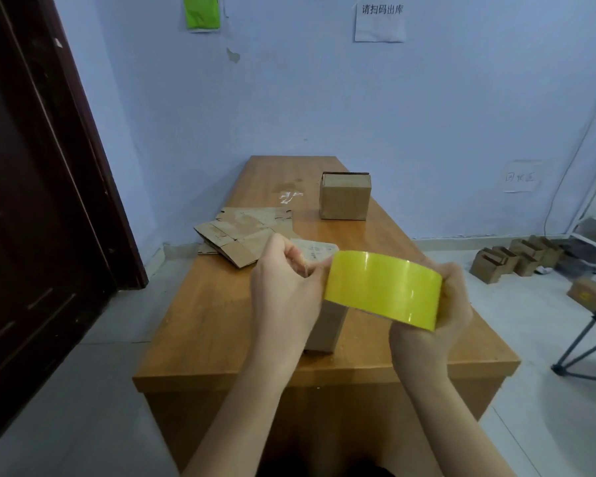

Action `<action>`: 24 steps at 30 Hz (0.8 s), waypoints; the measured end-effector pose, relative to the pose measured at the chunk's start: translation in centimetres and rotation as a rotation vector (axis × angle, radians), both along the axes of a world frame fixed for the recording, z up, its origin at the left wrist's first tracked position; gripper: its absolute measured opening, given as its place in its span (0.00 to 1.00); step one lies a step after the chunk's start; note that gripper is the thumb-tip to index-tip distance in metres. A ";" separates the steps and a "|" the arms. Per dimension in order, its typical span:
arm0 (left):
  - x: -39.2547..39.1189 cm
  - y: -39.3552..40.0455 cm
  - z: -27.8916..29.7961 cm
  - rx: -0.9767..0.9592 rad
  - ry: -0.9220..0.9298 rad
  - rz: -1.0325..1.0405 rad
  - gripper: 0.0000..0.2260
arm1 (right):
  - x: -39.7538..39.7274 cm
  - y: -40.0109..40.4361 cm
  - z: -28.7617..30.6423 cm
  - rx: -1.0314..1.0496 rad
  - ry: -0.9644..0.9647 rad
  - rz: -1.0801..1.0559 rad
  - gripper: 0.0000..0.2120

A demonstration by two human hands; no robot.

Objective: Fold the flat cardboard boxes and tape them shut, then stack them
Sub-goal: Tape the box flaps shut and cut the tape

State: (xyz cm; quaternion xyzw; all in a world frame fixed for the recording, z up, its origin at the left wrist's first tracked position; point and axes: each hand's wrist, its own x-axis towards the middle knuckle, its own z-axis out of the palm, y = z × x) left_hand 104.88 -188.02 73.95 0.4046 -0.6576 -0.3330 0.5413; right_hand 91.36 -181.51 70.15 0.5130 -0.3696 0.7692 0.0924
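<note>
Both forearms were raised from the bottom of the frame, and the yellow tape roll was held between the hands at centre, above the wooden table. It was gripped by the right hand, with fingers curled round its far edge. At the roll's left rim the thumb and fingers of the left hand were pinched together, apparently on the free end of the tape, though the strip itself was too clear to be made out.

Directly beneath the roll, a folded box was partly hidden by the hands; whether its flaps were closed could not be told. Toward the left centre, flat cardboard blanks were heaped at the table's edge, and a finished box stood upright further back, at centre.

Several risks were judged likely: the tape end might be lost back onto the roll if the pinch slipped; the strip might fold onto itself if pulled askew; and the untended box below might be nudged or its flaps sprung open while both hands were occupied
</note>
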 end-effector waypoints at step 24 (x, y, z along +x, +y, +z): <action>4.6 -4.3 -2.4 0.026 -0.248 0.237 0.15 | -5.3 0.1 2.8 0.909 0.177 -0.063 0.39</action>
